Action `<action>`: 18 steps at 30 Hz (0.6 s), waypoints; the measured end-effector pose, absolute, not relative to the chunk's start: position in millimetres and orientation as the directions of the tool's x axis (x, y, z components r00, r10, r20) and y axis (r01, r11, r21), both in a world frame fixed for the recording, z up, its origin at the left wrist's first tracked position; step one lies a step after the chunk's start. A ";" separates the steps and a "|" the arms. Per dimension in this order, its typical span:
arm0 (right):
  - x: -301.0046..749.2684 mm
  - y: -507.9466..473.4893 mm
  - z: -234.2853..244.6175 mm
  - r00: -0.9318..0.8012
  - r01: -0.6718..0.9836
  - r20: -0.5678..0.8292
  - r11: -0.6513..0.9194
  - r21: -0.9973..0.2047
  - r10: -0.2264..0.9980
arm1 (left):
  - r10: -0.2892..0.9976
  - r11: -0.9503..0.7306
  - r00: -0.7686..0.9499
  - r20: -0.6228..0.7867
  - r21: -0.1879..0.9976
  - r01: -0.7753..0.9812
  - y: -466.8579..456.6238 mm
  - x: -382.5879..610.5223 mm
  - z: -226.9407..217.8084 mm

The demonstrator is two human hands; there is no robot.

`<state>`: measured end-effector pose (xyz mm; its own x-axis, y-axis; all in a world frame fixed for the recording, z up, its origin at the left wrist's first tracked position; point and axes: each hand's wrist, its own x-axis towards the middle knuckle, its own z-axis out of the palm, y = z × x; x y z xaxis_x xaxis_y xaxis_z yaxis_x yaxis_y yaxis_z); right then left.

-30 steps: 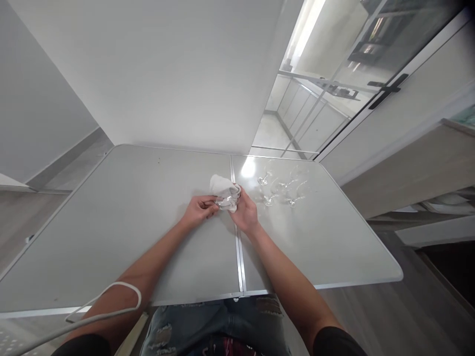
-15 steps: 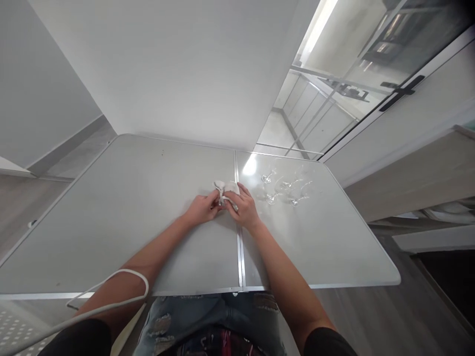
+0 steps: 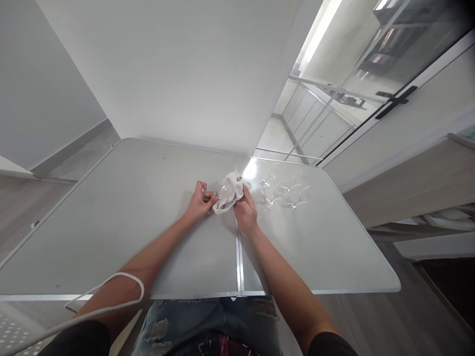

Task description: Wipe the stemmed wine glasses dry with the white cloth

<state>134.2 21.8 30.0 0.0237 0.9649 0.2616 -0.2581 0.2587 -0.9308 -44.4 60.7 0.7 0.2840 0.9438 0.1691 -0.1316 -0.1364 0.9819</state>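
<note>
A clear stemmed glass (image 3: pixel 223 190) lies sideways between my hands, above the table near its metal seam. My left hand (image 3: pixel 201 201) pinches it at the stem end, on the left. Wrapped around the bowl's right side is a white cloth (image 3: pixel 233 184), which hangs below the bowl too. My right hand (image 3: pixel 246 209) is closed on the cloth and presses it against the glass; the fingers behind it are partly hidden. Several more clear glasses (image 3: pixel 270 202) stand on the table to the right of my right hand, their outlines faint.
The pale table (image 3: pixel 111 237) has a metal seam (image 3: pixel 239 262) and a metal-trimmed edge. A white wall (image 3: pixel 178 74) rises behind it. At the right is a glazed door with a dark handle (image 3: pixel 397 101). A white cord (image 3: pixel 139 284) loops over my left forearm.
The glass and cloth have turned, so the clear bowl now shows between my hands. My left hand has shifted left along the glass, and the cloth is spread wider in my right hand.
</note>
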 end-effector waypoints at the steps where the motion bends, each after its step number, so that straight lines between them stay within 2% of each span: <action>1: 135.5 21.7 28.0 0.029 -0.162 0.316 0.317 -0.935 0.948 | 0.947 -0.140 0.275 0.165 0.984 -0.110 61.1 -44.9 1.1; 3: 141.8 23.1 24.1 -0.019 0.020 0.403 0.404 -0.915 0.915 | 0.951 -0.173 0.254 0.175 0.984 -0.028 60.9 -46.4 2.7; 5: 150.3 25.9 20.4 -0.098 0.128 0.445 0.455 -0.881 0.890 | 0.946 -0.225 0.256 0.197 0.971 0.085 59.6 -47.7 4.9; 10: 161.1 28.7 19.2 -0.170 0.215 0.469 0.497 -0.840 0.867 | 0.866 -0.387 0.446 0.228 0.869 0.307 52.3 -49.0 9.1; 14: 155.9 26.4 26.7 -0.174 0.130 0.386 0.410 -0.903 0.906 | 0.799 -0.471 0.555 0.234 0.817 0.333 47.1 -50.9 8.9; 18: 153.6 28.8 30.0 -0.043 -0.113 0.226 0.220 -0.969 0.973 | 0.806 -0.425 0.546 0.228 0.865 0.266 45.2 -52.1 9.1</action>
<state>153.6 28.8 30.0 -0.0427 0.9731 0.2263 -0.1127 0.2204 -0.9689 -52.1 45.2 9.1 0.5463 0.8059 0.2283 0.2661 -0.4254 0.8650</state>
